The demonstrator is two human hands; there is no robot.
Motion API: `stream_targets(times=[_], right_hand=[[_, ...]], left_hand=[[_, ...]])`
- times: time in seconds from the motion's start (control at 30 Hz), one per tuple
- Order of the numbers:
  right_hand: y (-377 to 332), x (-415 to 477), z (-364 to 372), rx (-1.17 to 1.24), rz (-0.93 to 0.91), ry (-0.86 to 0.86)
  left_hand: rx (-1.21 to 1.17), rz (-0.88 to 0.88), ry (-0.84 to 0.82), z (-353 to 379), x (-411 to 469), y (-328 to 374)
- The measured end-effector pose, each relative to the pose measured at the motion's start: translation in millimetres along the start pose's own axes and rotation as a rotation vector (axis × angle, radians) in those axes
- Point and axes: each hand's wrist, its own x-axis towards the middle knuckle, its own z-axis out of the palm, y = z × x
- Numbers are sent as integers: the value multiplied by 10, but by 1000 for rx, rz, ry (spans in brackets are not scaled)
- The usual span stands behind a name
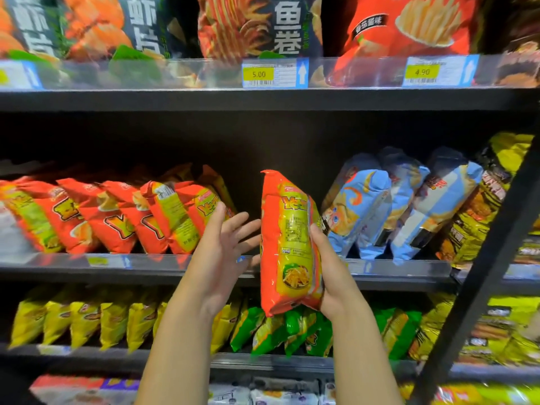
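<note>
I stand before a shop shelf of snack bags. My right hand (330, 276) grips an orange and yellow snack bag (287, 244) by its right edge, holding it upright in front of the middle shelf (117, 270). Its back label faces me. My left hand (225, 249) hovers just left of the bag with fingers spread and straight, apart from it. A gap in the row lies behind the held bag, between the orange bags and the blue ones.
Several matching orange bags (117, 217) lean on the middle shelf at left; blue bags (394, 206) stand at right. Yellow bags (87, 320) and green bags (292, 328) fill the shelf below. Large bags and price tags (274, 73) sit above. A dark upright post (482, 273) slants at right.
</note>
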Motion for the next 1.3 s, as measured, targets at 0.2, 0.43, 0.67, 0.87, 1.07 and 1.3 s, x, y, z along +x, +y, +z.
stream_targets(times=[0.2, 0.43, 0.67, 0.87, 1.07, 1.3], right_hand=[[-29, -64, 130, -321, -136, 84], [-111, -133, 139, -511, -134, 60], [-279, -242, -74, -309, -154, 29], [-285, -299, -50, -395, -177, -6], [-212, -323, -13, -530, -238, -66], [-129, -260, -270, -599, -475, -114]], left_hand=[[215, -18, -44, 103, -43, 3], [391, 56, 101, 164, 0, -229], [-147, -226, 4, 123, -64, -307], [-74, -122, 20, 134, -21, -411], [325, 204, 17, 171, -20, -431], [516, 286, -104, -118, -4, -479]])
